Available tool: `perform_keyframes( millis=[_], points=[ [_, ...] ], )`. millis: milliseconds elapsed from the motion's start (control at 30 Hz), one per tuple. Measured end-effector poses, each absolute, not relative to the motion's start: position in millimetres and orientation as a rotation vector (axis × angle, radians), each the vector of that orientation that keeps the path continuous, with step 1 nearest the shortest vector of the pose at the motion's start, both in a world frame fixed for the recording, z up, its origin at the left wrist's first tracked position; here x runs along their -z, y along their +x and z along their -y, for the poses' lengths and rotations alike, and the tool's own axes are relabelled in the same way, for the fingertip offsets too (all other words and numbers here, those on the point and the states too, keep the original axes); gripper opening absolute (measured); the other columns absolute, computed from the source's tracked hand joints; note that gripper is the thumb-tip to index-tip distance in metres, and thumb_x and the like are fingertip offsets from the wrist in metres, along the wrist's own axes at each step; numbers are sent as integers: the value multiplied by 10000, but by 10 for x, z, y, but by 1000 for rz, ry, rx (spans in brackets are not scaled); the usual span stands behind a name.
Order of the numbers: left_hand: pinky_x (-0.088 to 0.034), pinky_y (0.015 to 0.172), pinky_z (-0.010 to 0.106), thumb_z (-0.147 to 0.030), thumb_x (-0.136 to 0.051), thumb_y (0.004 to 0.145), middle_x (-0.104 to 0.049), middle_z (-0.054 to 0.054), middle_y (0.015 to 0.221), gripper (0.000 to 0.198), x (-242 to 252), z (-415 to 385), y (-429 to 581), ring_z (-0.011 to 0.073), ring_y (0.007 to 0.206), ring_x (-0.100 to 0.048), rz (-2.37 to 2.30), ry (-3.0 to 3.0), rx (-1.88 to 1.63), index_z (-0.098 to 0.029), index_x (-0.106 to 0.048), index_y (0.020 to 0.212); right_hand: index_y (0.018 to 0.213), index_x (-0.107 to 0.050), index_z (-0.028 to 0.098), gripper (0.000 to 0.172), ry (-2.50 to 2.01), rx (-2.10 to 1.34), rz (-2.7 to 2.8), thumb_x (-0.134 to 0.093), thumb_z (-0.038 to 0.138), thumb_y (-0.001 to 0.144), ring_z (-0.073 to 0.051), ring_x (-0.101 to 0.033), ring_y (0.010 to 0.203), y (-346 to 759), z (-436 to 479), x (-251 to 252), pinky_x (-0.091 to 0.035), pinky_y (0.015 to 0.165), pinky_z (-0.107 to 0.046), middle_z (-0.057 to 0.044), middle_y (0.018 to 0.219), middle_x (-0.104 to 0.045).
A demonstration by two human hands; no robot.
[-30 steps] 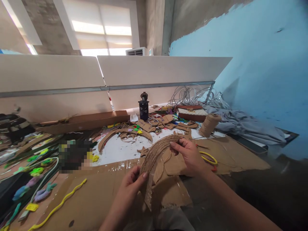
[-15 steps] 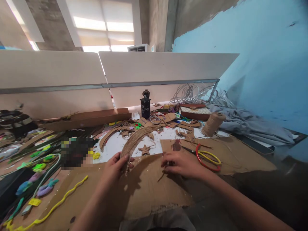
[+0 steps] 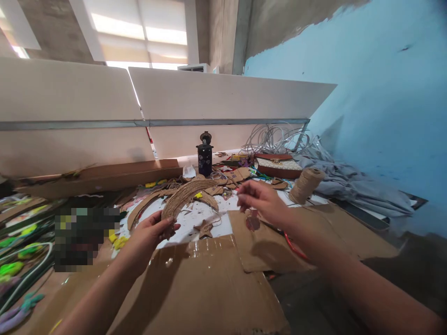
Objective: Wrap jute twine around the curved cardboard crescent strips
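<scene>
My left hand (image 3: pixel 157 228) grips the near end of a curved twine-covered strip (image 3: pixel 186 194), thumb on top and fingers underneath. The strip arches away towards the middle of the table. To its right, my right hand (image 3: pixel 260 199) is raised above the cardboard, fingers bent and closed at the tips. What they pinch, if anything, is too small to make out. Between the hands lies a star-shaped cardboard piece (image 3: pixel 204 229). Scissors with a red handle (image 3: pixel 293 245) lie partly hidden under my right forearm. A spool of twine (image 3: pixel 306 186) stands tilted beyond that arm.
Brown cardboard sheets (image 3: pixel 206 288) cover the near table. A black bottle (image 3: pixel 205 160) with its lid up stands at the back, beside cardboard scraps. A brown-and-white purse (image 3: pixel 277 166) and grey cloth (image 3: pixel 344 184) lie right. Green and purple fuzzy craft pieces (image 3: pixel 23 311) are at left.
My right hand has risen and moved forward from low over the cardboard. My left hand has shifted slightly left with the strip still in it. The view has turned a little.
</scene>
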State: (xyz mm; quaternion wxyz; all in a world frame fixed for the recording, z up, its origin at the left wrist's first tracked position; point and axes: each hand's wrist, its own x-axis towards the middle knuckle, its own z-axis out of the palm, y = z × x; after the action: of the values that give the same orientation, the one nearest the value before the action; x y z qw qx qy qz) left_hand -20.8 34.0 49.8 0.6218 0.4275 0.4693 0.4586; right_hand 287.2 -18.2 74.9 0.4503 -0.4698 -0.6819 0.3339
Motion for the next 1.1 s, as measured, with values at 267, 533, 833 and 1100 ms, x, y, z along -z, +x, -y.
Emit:
perform_keyframes(
  millis=[267,533,833,1100],
  points=[
    [-467,565,201,-323,-912,594,-735,31,809,419,-298,-632,-243,152,679,-688,-1170,1037,-914,-155,-673,894,926,-720,222,143,-924,-576,1491,-776,314,832,-161,-701,772,3062,-144,-1531,-588,758,-328,-16,889,-717],
    [-355,469,197,-409,-866,665,-628,-9,610,364,137,-833,-425,98,483,-521,-1056,1012,-859,-170,-654,840,872,-745,202,108,-1019,-713,2125,-677,283,894,-164,-640,782,2342,-708,-1017,-482,724,-288,-17,838,-720],
    [-458,567,250,-348,-849,697,-635,10,650,311,120,-818,-437,117,522,-556,-937,861,-783,-158,-653,844,859,-673,189,82,-923,-813,2398,-636,158,925,-151,-589,823,1674,-1100,-359,-426,739,-257,-6,881,-614],
    [-463,610,244,-407,-765,785,-703,62,775,356,71,-800,-465,139,612,-638,-976,970,-722,-136,-664,993,837,-625,170,115,-939,-818,2431,-591,114,932,-156,-561,823,1715,-1109,-252,-419,745,-266,-14,882,-568]
  ],
)
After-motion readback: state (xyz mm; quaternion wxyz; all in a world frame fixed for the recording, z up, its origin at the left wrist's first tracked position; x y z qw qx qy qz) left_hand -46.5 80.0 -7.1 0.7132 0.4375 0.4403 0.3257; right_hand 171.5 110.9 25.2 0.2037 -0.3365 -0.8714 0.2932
